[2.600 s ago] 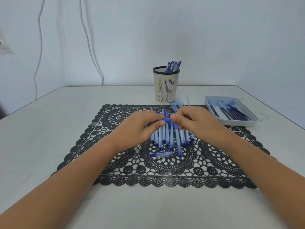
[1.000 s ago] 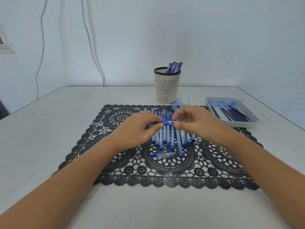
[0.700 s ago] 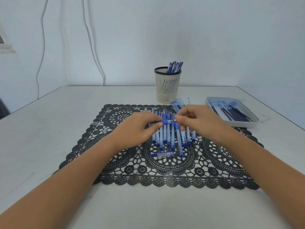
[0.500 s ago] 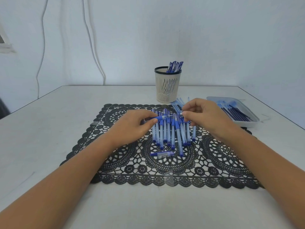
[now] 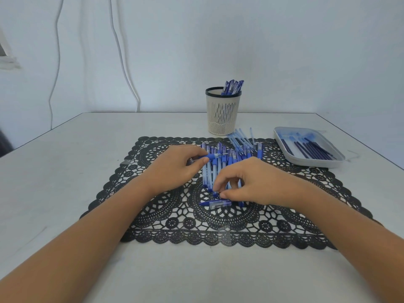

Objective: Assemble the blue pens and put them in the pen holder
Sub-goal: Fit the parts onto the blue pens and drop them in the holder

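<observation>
Left hand (image 5: 175,169) is curled round a blue pen (image 5: 211,156), thumb and fingertips pinching the barrel. The pen is held level, its writing tip poking out to that hand's right, over the far end of the row of pen parts (image 5: 220,169). Right hand (image 5: 251,184) sits nearer the person than the left hand and just right of it, palm down on the near end of the same row, fingers bent. Its index fingertip and thumb (image 5: 225,195) are drawn close together over a small dark blue piece at the row's near end. Whether they actually grip it can't be told, since the fingers cover the contact. A loose cap (image 5: 216,203) lies on its side just below that thumb, not touched. The pen holder (image 5: 222,114) stands upright well ahead of both hands, slightly left of the right hand's line, with assembled pens (image 5: 232,87) leaning against its right rim. Clear barrels (image 5: 240,137) are fanned out beside the holder's base, ahead of the right hand. The tray (image 5: 310,164) of dark refills (image 5: 306,147) is off to the right hand's far right. Both hands work over the black lace mat (image 5: 175,224) on the pale table (image 5: 76,160).
</observation>
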Demonstrator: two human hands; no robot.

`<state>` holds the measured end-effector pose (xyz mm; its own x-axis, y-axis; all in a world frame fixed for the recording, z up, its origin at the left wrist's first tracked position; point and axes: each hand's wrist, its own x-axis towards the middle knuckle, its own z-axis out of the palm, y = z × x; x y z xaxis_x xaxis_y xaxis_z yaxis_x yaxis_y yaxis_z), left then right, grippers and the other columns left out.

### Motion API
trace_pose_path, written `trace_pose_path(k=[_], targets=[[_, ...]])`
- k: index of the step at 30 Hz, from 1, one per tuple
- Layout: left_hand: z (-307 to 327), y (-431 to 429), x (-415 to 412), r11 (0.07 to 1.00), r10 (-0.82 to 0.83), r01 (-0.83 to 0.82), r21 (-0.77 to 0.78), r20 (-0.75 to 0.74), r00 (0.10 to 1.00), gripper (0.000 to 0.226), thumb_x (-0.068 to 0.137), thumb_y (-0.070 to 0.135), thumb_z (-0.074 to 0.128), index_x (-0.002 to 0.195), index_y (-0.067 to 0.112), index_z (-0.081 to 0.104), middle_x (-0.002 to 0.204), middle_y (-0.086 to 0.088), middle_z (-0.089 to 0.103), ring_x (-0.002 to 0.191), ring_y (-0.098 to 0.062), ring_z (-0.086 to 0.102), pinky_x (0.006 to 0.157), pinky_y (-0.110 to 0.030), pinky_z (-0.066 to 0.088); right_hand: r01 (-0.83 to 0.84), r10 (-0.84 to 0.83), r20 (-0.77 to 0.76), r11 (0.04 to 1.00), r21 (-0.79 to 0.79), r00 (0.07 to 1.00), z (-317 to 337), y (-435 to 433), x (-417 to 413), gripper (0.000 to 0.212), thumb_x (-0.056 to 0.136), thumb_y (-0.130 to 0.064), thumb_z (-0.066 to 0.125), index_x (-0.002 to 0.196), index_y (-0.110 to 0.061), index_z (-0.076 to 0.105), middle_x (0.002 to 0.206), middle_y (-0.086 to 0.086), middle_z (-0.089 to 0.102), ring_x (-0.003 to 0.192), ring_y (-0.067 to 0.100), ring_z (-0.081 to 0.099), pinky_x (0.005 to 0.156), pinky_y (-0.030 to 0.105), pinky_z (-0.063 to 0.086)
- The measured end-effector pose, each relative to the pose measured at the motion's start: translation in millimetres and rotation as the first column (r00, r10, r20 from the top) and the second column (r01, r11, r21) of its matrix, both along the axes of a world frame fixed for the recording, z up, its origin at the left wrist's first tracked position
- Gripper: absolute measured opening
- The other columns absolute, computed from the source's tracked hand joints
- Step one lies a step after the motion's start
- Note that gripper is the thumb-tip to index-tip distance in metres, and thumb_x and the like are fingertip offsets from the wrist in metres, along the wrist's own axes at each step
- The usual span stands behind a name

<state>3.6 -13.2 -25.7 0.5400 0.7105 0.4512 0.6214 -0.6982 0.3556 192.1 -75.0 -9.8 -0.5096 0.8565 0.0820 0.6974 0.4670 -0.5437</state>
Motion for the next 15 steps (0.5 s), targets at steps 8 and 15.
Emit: trace_pose_path(k=[8, 15], targets=[[-0.1, 0.9, 1.2, 1.0, -0.015, 0.015, 0.008, -0.005, 1.0, 0.022, 0.093, 0.026, 0.052, 0.107, 0.016, 0.066, 0.087, 0.01, 0.063, 0.075, 0.004, 0.053, 0.064, -0.009, 0.037, 0.31, -0.241, -0.308, 0.93, 0.199, 0.921, 6.2, 8.1, 13.3, 0.004, 0.088, -0.027, 0.059, 0.088, -0.029, 0.063, 0.078, -0.012, 0.062, 0.067, -0.003, 0.053, 0.063, 0.006, 0.042], [-1.3, -1.3, 4.9, 0.998, -0.055, 0.056, 0.027, -0.015, 0.998, 0.021, 0.092, 0.029, 0.054, 0.106, 0.019, 0.066, 0.08, 0.023, 0.056, 0.072, 0.006, 0.052, 0.063, -0.007, 0.035, 0.317, -0.27, -0.229, 0.927, 0.199, 0.935, -1.8, 14.9, 13.7, 0.014, 0.085, -0.025, 0.064, 0.098, -0.027, 0.068, 0.085, -0.018, 0.064, 0.08, -0.003, 0.057, 0.069, 0.003, 0.04]])
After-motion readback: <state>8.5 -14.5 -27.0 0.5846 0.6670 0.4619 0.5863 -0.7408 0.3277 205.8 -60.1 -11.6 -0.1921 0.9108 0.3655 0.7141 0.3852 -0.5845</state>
